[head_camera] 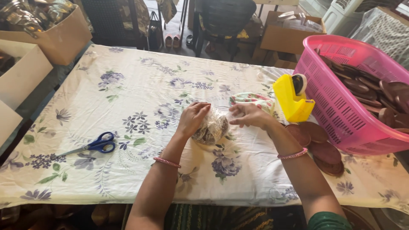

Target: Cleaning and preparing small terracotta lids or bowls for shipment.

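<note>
On the floral cloth, mid-table, your left hand cups the wrapped bundle; your right hand pinches its film. Pull the film taut, keeping your grip firm.

Blue scissors — yellow tape dispenser — pink basket.

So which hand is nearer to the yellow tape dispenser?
The right hand: it lies just left of the yellow tape dispenser. The left hand is farther, beyond the wrapped bundle.
</note>
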